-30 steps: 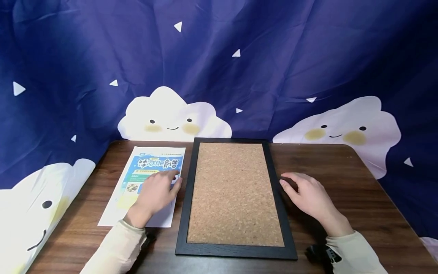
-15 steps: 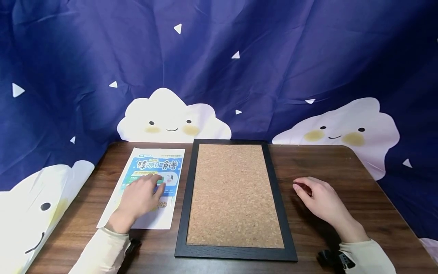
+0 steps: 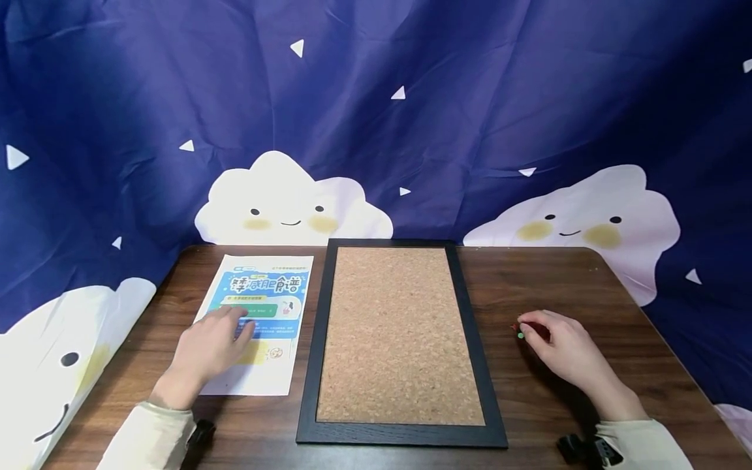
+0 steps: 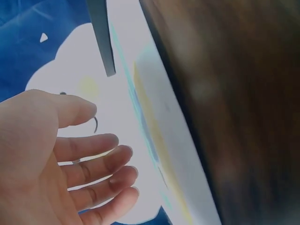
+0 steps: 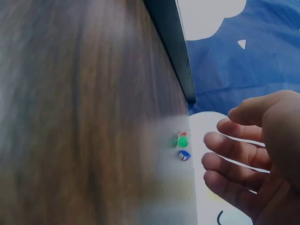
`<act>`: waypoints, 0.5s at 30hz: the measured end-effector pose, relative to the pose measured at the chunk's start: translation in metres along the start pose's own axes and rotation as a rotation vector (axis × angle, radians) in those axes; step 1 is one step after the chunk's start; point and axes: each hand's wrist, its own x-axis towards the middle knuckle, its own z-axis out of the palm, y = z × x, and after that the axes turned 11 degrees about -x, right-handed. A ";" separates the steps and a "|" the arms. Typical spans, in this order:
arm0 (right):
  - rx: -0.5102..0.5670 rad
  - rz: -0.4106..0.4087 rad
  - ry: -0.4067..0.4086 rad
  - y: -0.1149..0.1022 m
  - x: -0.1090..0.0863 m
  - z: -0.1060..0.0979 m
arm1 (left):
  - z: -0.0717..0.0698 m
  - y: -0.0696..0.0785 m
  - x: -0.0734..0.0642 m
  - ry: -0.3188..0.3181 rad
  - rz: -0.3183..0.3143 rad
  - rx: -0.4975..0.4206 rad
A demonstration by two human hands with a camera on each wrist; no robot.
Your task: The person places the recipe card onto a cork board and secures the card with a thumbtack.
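My left hand (image 3: 207, 347) hovers over the lower left of a printed sheet (image 3: 273, 375), holding nothing. Its fingers look loose in the left wrist view, with the thumb apart from them. To the right of the framed corkboard, my right hand (image 3: 566, 349) is beside a few tiny coloured pieces that look like push pins. A green pin (image 5: 182, 141), a bit of a red one (image 5: 183, 134) and a blue one (image 5: 184, 155) show in the right wrist view. Loosely bent, the right fingers stand apart from them and hold nothing.
The black-framed corkboard (image 3: 402, 339) lies flat on the brown wooden table (image 3: 564, 281), between the two hands. Behind the table hangs a dark blue curtain (image 3: 446, 130) with white clouds and triangles.
Both hands have drawn outward and toward the person, away from the corkboard. More of the printed sheet shows, and the red and green pins have come into sight by the right fingertips.
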 end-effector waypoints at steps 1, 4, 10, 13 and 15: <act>0.001 0.006 -0.012 0.002 0.000 0.000 | -0.001 -0.003 0.000 -0.005 -0.009 -0.002; -0.003 0.012 -0.028 0.006 -0.001 0.001 | -0.004 -0.013 -0.002 -0.026 -0.042 -0.017; -0.021 -0.004 -0.039 0.014 -0.001 0.004 | -0.010 -0.034 -0.006 -0.037 -0.100 -0.032; -0.026 0.001 -0.073 0.017 -0.001 0.005 | -0.014 -0.043 -0.008 -0.031 -0.125 -0.016; -0.027 0.006 -0.090 0.018 -0.001 0.005 | -0.016 -0.048 -0.009 -0.021 -0.142 -0.003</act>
